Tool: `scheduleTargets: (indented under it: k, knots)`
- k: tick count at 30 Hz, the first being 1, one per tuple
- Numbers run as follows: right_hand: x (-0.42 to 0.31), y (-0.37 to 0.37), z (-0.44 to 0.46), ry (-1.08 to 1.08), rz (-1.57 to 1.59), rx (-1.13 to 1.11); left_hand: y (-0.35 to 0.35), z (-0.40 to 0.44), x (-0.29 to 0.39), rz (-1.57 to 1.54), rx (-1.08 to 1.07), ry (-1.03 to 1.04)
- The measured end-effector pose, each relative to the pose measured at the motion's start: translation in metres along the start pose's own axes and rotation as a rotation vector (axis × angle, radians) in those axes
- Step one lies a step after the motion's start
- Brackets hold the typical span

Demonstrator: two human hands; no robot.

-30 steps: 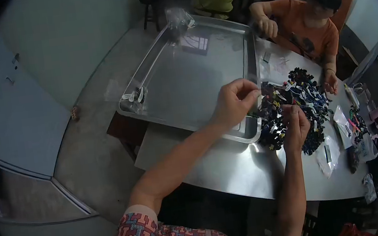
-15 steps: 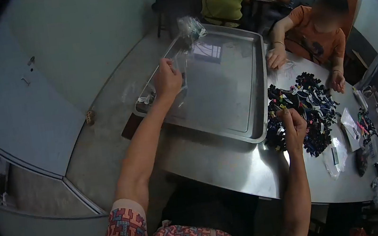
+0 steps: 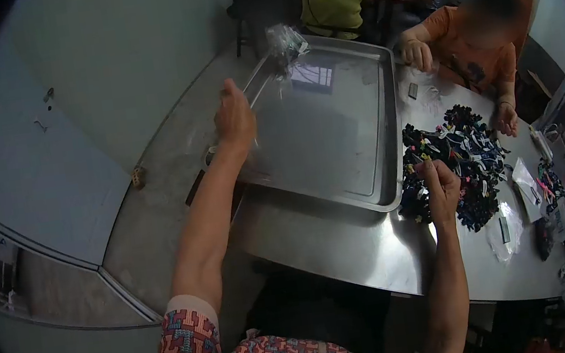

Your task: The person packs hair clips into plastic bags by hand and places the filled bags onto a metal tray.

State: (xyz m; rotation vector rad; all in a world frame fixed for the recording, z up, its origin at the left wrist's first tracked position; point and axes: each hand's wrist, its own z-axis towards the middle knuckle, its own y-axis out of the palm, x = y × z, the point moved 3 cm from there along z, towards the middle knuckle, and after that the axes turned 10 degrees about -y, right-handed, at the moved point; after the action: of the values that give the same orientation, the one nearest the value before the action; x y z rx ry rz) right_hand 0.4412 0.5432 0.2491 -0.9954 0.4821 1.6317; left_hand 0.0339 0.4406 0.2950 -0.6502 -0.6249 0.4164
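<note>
My left hand (image 3: 236, 122) is raised over the left rim of a large shallow metal tray (image 3: 320, 136). Its fingers look partly stretched, and I make out nothing in them. A bunched clear plastic bag (image 3: 286, 44) with small pieces inside lies on the tray's far left corner. At the near left edge of a heap of small dark items with white and coloured bits (image 3: 456, 164), my right hand (image 3: 442, 187) is closed in a pinch. Whatever sits between its thumb and finger is too small to name.
A co-worker in an orange shirt (image 3: 473, 51) sits across the metal table (image 3: 320, 243), one hand above clear plastic (image 3: 425, 97). Clear bags (image 3: 508, 236), a white packet (image 3: 527, 191) and other small goods lie at right. More people sit at the back.
My left hand has moved left, from over the tray to its left rim; the clear plastic by it no longer shows. The co-worker's hand has lifted. My right hand has barely moved.
</note>
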Motion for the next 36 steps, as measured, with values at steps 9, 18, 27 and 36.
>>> scheduleTargets:
  k: [9, 18, 27, 36]
  knots:
    - [-0.002, 0.001, -0.001, 0.02, -0.002, -0.013, -0.009, -0.003, 0.0, 0.227, 0.033, 0.102]
    - [0.002, 0.004, -0.001, -0.058, -0.057, -0.009, -0.028, -0.037, 0.057, -0.023, 0.164, 0.386]
    - [-0.013, 0.001, -0.003, -0.006, -0.105, 0.092, -0.055, -0.169, 0.173, -0.836, -0.569, 0.652]
    - [0.009, -0.008, -0.002, -0.134, -0.274, 0.11, -0.044, -0.234, 0.182, -0.999, -0.551, 1.115]
